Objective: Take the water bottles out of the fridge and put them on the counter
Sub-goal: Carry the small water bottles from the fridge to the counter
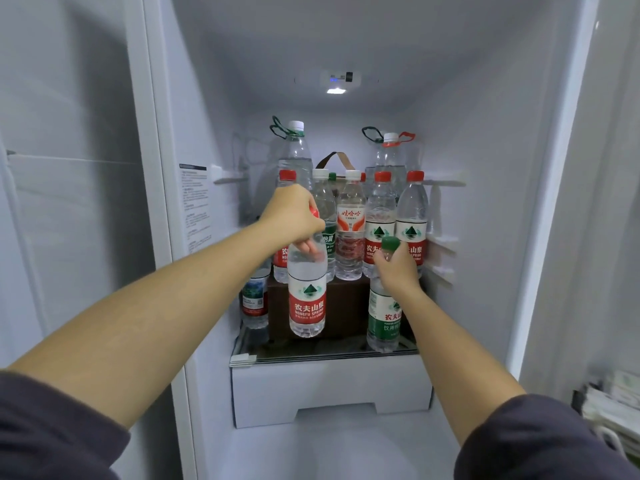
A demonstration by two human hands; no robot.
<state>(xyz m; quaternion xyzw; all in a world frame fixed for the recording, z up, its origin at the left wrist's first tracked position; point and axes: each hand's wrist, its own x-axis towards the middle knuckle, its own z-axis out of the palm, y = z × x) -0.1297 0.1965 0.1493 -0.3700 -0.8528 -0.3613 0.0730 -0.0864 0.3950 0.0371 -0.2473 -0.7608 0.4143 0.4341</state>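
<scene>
My left hand grips the neck of a red-label water bottle, which hangs in the air in front of the glass shelf. My right hand is closed around the top of a green-label bottle with a green cap that stands at the shelf's right front. Behind them several more bottles stand in a row on a brown box. Two large handled jugs stand at the back. Another bottle is at the shelf's left.
The fridge compartment is narrow, with white side walls and a lamp above. A white drawer sits under the shelf. A brown bag handle shows behind the bottles. Stacked packets lie outside at the right. No counter is in view.
</scene>
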